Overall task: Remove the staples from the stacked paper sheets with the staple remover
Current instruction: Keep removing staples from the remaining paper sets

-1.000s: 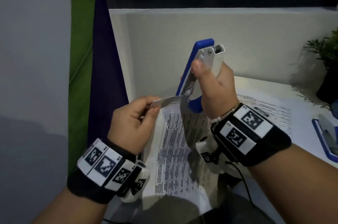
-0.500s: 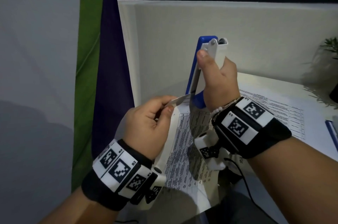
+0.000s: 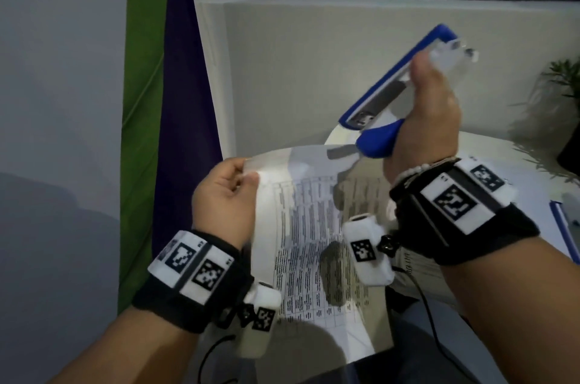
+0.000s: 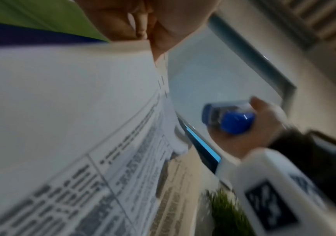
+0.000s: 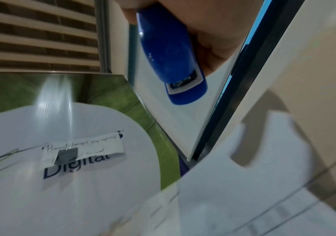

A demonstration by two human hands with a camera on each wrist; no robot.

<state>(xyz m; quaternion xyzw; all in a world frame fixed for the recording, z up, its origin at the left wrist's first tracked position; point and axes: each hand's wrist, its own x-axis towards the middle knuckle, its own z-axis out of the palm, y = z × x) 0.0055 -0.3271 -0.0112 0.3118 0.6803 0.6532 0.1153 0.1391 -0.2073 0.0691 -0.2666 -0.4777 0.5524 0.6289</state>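
Head view: my left hand (image 3: 224, 195) pinches the top left corner of the stacked paper sheets (image 3: 314, 242), which hang from that pinch with their left margin partly behind my wrist camera. My right hand (image 3: 433, 120) is clenched around the blue-and-white staple remover (image 3: 386, 88), up and right of the pinch. The thumb lies on its white side and the fingers are hidden behind it. A grey tongue (image 3: 340, 152) at its lower tip lies over the sheets' top edge; I cannot tell whether it touches.

Left wrist view: dark dashes (image 4: 161, 83) run along the edge below the pinch, too blurred to call staples. The printed tables are unreadable.

Right wrist view: a white panel (image 5: 42, 199) reads "Digital". The handwriting on the slip (image 5: 86, 146) taped over it is illegible.
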